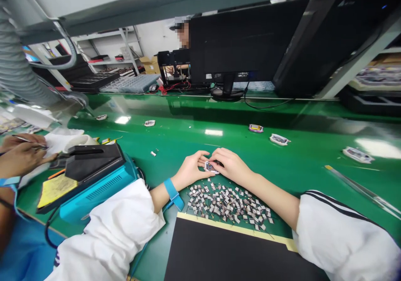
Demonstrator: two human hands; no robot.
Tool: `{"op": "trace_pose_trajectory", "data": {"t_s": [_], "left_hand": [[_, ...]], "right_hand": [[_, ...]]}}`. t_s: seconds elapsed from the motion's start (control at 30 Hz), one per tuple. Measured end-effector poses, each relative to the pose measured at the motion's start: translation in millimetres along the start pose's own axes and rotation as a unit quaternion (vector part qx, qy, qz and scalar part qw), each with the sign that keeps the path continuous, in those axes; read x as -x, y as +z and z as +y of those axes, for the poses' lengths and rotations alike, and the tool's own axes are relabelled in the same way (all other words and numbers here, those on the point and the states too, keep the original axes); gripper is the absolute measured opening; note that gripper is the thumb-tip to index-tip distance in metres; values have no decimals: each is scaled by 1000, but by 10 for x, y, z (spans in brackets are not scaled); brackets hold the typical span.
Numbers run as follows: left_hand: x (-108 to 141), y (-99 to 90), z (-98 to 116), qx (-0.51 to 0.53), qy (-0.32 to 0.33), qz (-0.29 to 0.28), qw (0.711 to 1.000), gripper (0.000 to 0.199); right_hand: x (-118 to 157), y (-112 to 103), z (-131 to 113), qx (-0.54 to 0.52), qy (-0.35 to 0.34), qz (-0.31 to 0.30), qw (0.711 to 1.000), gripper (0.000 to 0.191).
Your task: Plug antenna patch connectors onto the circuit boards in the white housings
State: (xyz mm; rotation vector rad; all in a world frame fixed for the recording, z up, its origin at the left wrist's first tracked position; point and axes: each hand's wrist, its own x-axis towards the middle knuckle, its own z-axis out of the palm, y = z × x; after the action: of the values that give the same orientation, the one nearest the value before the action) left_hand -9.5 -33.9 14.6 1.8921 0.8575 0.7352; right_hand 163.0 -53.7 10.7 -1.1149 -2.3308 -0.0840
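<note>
Between my two hands is a small white-rimmed device casing (210, 168) with dark electronics inside, low over the green bench. My left hand (194, 166) grips its left side between thumb and fingers; a blue wrist strap circles that wrist. My right hand (230, 163) is closed at the casing's right side, its fingertips pressed onto the inner parts. What those fingertips pinch, if anything, is hidden. Just below my hands lies a spread pile of small silvery square parts with short leads (225, 203).
Tweezers (360, 189) lie at the right. More casings (280, 139) sit along the green bench (181, 137). A black sheet with yellow edge (232, 247) is in front. A teal soldering unit (97, 193) stands left, beside a co-worker's hands (23, 153). A monitor (244, 43) stands behind.
</note>
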Motion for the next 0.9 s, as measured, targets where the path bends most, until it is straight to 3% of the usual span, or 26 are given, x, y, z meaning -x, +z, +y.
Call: {"op": "trace_pose_trajectory", "data": {"t_s": [0.23,0.5,0.6,0.77,0.83,0.9], "left_hand": [[4,2,13,-13,1,-3,1000,57],[-8,0,16,-40,-2,16,999,58],[-13,4,38,-45,-2,13,999,60],[-166,-104,-22,-53,2,23,998,55],[-327,-227,-119,-74,-1,65,995,49],[-528,-381,-251,-100,-9,119,988,45]], "right_hand": [[-105,-119,-39,33,-80,-48,995,13],[-293,-194,-60,63,-203,-123,969,6],[-309,-224,-33,70,-216,-138,964,8],[-81,-330,198,100,-108,-92,985,19],[93,-393,409,123,-10,-31,992,24],[287,-464,679,152,112,40,981,25]]}}
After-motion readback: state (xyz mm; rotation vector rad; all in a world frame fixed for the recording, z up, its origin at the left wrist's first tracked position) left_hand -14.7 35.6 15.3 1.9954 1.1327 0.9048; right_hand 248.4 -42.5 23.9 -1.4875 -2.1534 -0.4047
